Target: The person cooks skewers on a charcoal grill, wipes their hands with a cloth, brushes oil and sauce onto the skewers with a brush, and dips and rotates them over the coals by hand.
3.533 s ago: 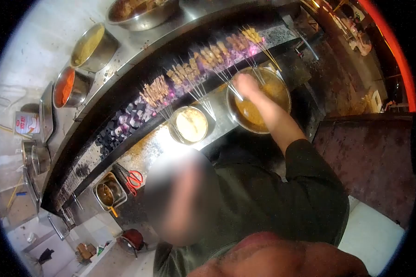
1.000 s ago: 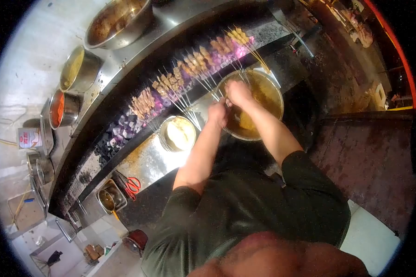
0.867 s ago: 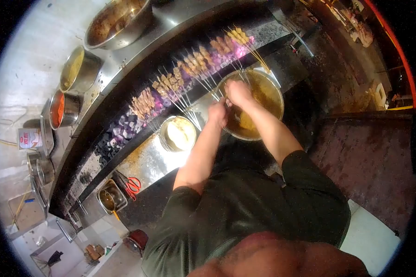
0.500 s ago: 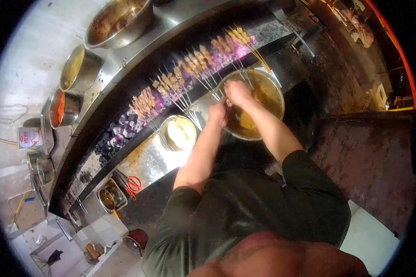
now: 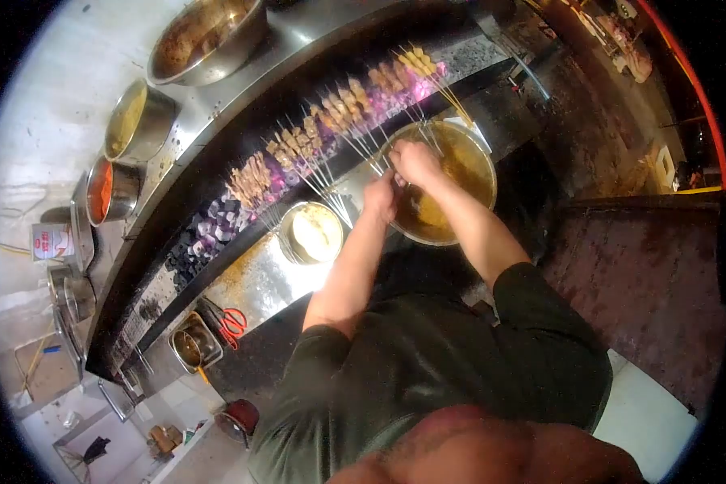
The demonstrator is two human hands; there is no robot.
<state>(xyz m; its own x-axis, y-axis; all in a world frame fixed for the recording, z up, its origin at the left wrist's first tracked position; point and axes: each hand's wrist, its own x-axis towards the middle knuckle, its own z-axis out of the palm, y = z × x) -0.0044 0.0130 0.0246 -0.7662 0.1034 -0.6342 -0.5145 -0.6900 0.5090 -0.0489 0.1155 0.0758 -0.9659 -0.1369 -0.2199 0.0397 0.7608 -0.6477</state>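
Observation:
My left hand (image 5: 381, 198) is closed at the left rim of a large round metal bowl (image 5: 493, 194) holding a yellow-brown substance. Over that bowl, close beside it, my right hand (image 5: 416, 164) has its fingers curled together. What either hand grips is hidden by the fingers. Just beyond my hands, meat skewers (image 5: 347, 109) lie in bunches across a long charcoal grill (image 5: 157, 302), their thin metal ends pointing toward me. Yellow pieces on skewers (image 5: 415, 61) lie at the far right end of the row.
Glowing coals (image 5: 218, 222) lie under the meat. A smaller pot (image 5: 285, 242) with pale contents stands left of my forearm. Red-handled scissors (image 5: 232, 324) lie beside a metal tray (image 5: 210, 349). Behind the grill stand pots with yellow (image 5: 157, 121) and red (image 5: 125, 194) contents.

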